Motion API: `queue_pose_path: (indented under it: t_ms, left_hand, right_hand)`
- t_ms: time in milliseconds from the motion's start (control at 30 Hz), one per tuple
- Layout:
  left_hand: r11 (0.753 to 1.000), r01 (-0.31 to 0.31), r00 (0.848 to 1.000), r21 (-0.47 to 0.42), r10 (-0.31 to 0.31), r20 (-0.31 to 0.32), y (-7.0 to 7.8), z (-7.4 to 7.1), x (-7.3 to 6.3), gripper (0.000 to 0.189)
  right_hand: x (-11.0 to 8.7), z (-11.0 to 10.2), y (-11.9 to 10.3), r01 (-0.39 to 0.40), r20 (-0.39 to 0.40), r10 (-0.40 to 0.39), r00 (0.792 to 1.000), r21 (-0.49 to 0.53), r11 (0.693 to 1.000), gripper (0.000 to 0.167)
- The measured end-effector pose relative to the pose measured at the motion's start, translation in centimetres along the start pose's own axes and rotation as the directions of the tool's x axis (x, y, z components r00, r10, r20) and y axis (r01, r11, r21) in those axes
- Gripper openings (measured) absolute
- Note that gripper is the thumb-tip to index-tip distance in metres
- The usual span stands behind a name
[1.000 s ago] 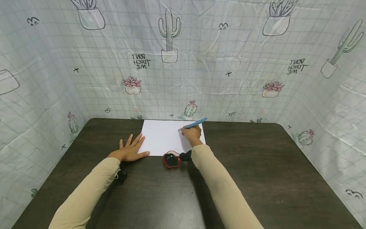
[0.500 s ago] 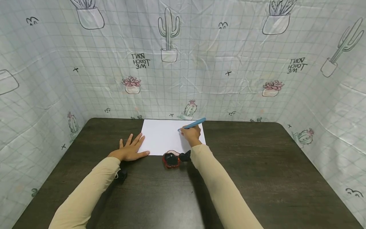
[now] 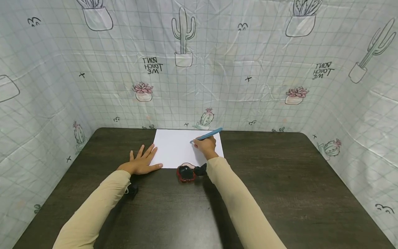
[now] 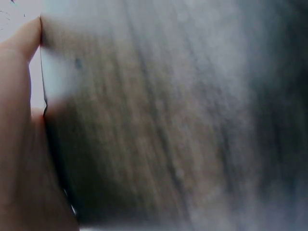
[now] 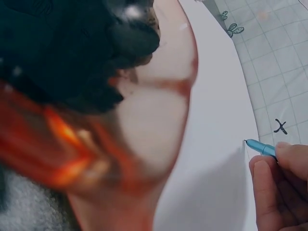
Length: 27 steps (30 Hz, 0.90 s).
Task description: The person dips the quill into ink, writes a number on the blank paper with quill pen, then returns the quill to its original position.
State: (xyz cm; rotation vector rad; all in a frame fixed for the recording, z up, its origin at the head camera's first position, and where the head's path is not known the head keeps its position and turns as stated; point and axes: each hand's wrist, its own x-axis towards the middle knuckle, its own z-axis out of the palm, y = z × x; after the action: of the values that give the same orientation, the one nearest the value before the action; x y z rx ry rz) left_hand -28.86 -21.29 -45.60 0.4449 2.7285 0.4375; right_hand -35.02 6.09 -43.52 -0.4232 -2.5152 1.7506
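A white sheet of paper (image 3: 174,148) lies at the far edge of the dark table. My left hand (image 3: 141,163) rests spread over its left edge, with the thumb near the front corner; in the left wrist view part of that hand (image 4: 19,144) shows at the left. Over the right half of the sheet, my right hand (image 3: 206,146) pinches a blue pen (image 3: 212,134), its tail slanting up to the right. The right wrist view shows the pen (image 5: 261,148) between thumb and fingers, its dark tip right at the paper (image 5: 216,110).
Just in front of the sheet stands a small reddish, flower-shaped dish (image 3: 183,180) with a black lump (image 3: 186,173) in it, close to the right wrist. The dark wooden table (image 3: 280,186) extends around. Behind it hangs a white cactus-print cloth (image 3: 217,79).
The right hand and the pen have slid slightly left across the paper. My left hand has kept its place, and the dish has not moved.
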Motion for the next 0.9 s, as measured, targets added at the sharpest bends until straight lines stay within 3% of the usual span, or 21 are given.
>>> queue_pose_path:
  t_ms: [533, 900]
  left_hand:
    - [1.0, 0.007, 1.0, 0.021, -0.007, -0.001, 0.33, -0.04, -0.06, 0.091]
    - [1.0, 0.008, 1.0, 0.021, -0.008, -0.003, 0.33, 0.03, -0.03, 0.09]
  right_hand:
    - [0.01, 0.12, 0.26, 0.004, 0.106, -0.011, 0.994, 0.068, 0.998, 0.033]
    - [-0.32, -0.27, 0.17, 0.037, 0.212, -0.045, 0.976, 0.041, 0.998, 0.015]
